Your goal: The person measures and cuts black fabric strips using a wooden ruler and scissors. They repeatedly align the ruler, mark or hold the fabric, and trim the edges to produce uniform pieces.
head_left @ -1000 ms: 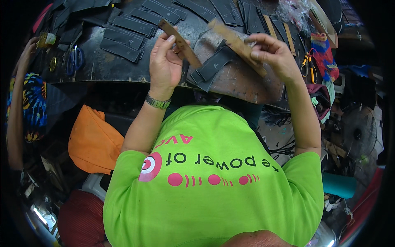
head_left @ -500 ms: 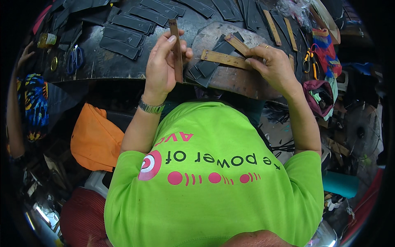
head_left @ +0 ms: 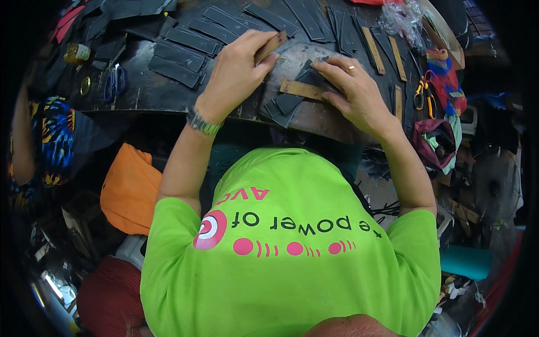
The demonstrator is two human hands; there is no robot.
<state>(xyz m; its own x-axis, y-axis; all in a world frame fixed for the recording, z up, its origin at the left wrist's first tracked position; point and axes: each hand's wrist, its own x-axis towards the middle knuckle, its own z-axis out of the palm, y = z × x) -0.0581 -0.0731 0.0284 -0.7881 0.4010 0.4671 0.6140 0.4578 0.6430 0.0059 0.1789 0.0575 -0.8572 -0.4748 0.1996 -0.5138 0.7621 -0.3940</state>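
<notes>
The left hand (head_left: 238,67) is closed around 1 short brown strip (head_left: 270,46), pinching it between thumb and fingers so that its far end sticks out toward 1 o'clock above the dark worktable (head_left: 146,92). A metal wristwatch (head_left: 202,122) sits on that wrist, at 7 o'clock from the hand. The right hand (head_left: 359,95) lies flat with its fingers spread narrow, pressing down on a second brown strip (head_left: 300,89) that rests on the table at 9 o'clock from the palm; a ring shows on 1 finger. This strip lies across a small heap of black pieces (head_left: 286,104), touching them. More black strips (head_left: 191,42) are laid in rows at 10 o'clock from the left hand, well apart from it. Blue-handled scissors (head_left: 114,81) lie near the table's left edge, at 9 o'clock from the left hand, and orange-handled scissors (head_left: 420,92) lie at 3 o'clock from the right hand. 2 or 3 further tan strips (head_left: 375,49) lie at 1 o'clock from the right hand. The person wears a green shirt (head_left: 292,253).
</notes>
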